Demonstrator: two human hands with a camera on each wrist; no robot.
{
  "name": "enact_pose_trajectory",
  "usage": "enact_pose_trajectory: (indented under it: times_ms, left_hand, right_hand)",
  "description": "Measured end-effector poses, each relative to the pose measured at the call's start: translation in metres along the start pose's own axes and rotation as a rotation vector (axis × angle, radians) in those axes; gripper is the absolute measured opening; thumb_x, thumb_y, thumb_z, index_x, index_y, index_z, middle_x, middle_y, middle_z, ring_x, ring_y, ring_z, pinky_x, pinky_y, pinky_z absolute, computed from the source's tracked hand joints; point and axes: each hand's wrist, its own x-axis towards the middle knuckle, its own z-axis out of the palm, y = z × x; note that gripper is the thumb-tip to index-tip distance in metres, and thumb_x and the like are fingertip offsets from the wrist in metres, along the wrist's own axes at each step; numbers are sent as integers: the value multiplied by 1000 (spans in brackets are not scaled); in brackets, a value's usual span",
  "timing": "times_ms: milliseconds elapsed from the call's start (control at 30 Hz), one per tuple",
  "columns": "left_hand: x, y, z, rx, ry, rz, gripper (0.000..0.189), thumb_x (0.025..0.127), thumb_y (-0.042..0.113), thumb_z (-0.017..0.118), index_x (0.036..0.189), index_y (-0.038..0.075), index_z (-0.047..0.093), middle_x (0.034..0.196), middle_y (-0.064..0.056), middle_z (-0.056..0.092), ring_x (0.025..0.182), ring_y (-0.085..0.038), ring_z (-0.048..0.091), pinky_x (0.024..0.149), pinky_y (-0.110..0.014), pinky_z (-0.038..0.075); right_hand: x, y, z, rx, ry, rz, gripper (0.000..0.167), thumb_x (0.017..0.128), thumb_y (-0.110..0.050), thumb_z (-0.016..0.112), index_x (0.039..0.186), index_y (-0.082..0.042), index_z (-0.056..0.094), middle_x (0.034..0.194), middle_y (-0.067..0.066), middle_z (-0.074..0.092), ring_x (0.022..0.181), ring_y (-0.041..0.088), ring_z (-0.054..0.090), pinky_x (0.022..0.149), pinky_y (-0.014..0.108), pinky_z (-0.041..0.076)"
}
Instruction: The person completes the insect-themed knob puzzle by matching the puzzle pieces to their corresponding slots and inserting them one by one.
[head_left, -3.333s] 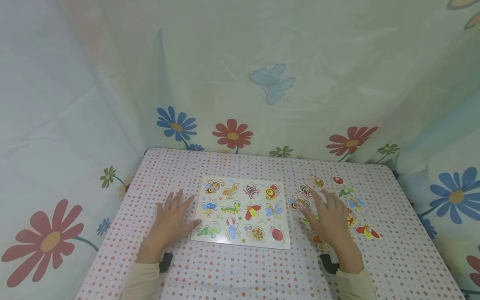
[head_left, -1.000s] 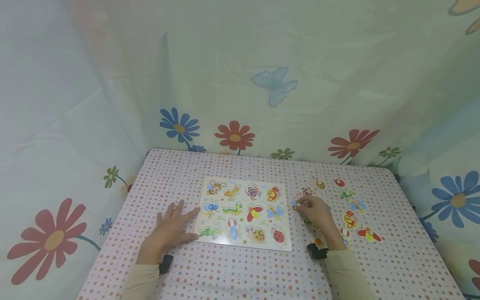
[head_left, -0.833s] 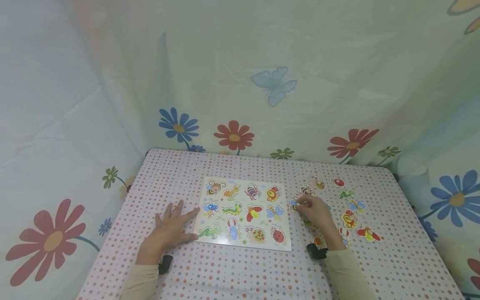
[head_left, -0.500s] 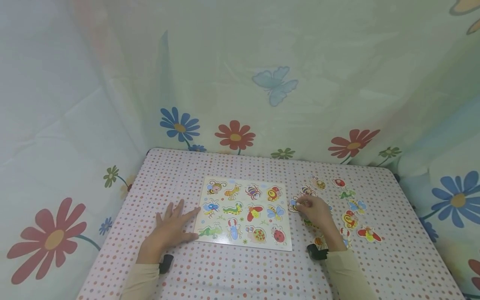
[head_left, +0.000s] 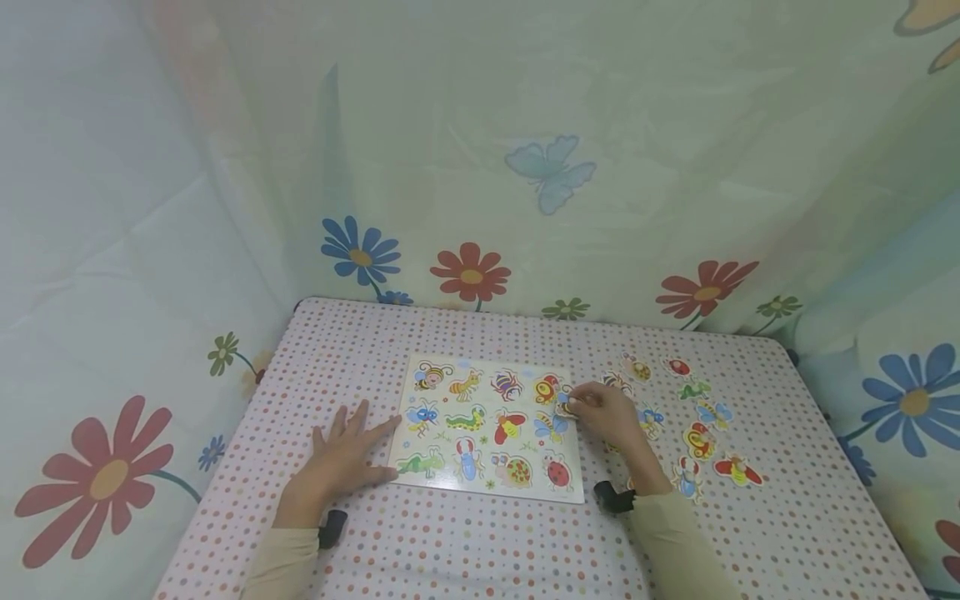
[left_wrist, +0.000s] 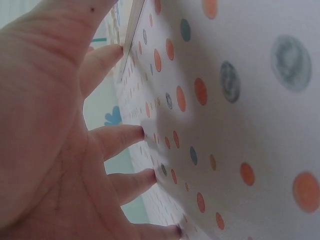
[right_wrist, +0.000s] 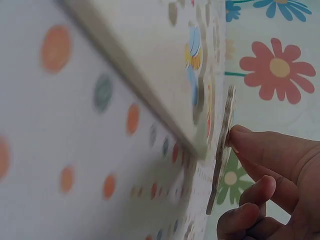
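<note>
My right hand (head_left: pixel 618 421) pinches a bee puzzle piece (head_left: pixel 564 406) between thumb and finger, over the right edge of a white insect puzzle board (head_left: pixel 480 487). Seen edge-on in the right wrist view, the piece (right_wrist: pixel 220 160) is tilted and apart from the board; the pinched knob is mostly hidden by the thumb. My left hand (head_left: pixel 337 458) rests with spread fingers at the board's left edge. In the left wrist view, its fingertips (left_wrist: pixel 135 132) touch the dotted cloth, and another digit meets the board's side.
Right of the board lie several loose pieces, among them a spider (head_left: pixel 618 382), a ladybug (head_left: pixel 678 367), a dragonfly (head_left: pixel 715 414), a stag beetle (head_left: pixel 687 479) and a red-winged insect (head_left: pixel 738 469). My right forearm covers some. A flowered curtain (head_left: pixel 420 167) stands behind the table.
My right hand first reached over the loose pieces, then pinched the bee piece. It has now lifted it and carried it left to the board's edge. My left hand stays nearly still.
</note>
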Motion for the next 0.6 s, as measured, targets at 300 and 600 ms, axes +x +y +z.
enact_pose_trajectory:
  times_ms: [300,600]
  left_hand:
    - [-1,3,-2,-7,-8,-14,84,80,52,77,154,36,40,165,-19,6,147,-52,-3,104,-79,-6]
    - [-4,6,-5,-29,-14,-15,84,80,50,78,154,36,40,165,-19,6,147,-51,-3,105,-79,-6]
  right_hand:
    - [14,-25,16,51,-20,-87,17,90,-13,75,103,-3,74,73,5,55,62,19,45,52,31,37]
    - [26,-55,43,77,-73,-143,15,90,-14,75,102,-4,75,71,3,50,62,19,42,56,31,37]
